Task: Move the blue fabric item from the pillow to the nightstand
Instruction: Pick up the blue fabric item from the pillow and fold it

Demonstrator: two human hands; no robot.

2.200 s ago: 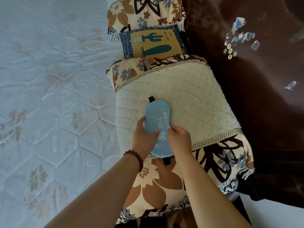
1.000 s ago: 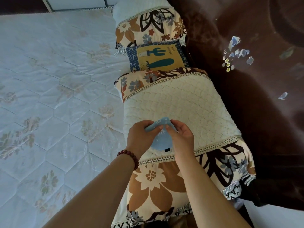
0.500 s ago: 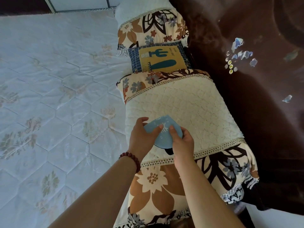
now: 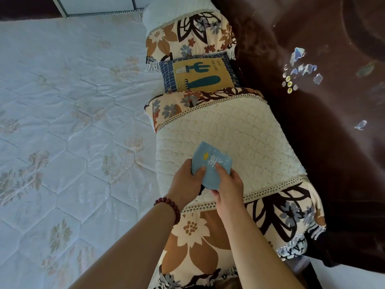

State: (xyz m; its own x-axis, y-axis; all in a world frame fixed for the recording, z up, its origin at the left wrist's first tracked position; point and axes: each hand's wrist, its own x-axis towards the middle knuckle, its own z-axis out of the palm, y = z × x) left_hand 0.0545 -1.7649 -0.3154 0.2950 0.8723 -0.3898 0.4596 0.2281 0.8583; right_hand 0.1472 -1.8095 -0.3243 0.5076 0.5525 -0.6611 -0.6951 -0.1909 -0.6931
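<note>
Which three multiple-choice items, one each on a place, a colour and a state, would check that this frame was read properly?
1. Where is the blue fabric item?
A. over the cream pillow
B. on a chair
C. in a drawer

2. What colour is the bead bracelet on the left wrist?
A. green
B. dark red
C. white

3. How is the blue fabric item held?
A. by one hand only
B. by nothing, it lies untouched
C. by both the left hand and the right hand

Answers:
1 A: it shows against the pillow's cream middle.
2 B: the beads are plainly dark red.
3 C: each hand pinches its near part.
</note>
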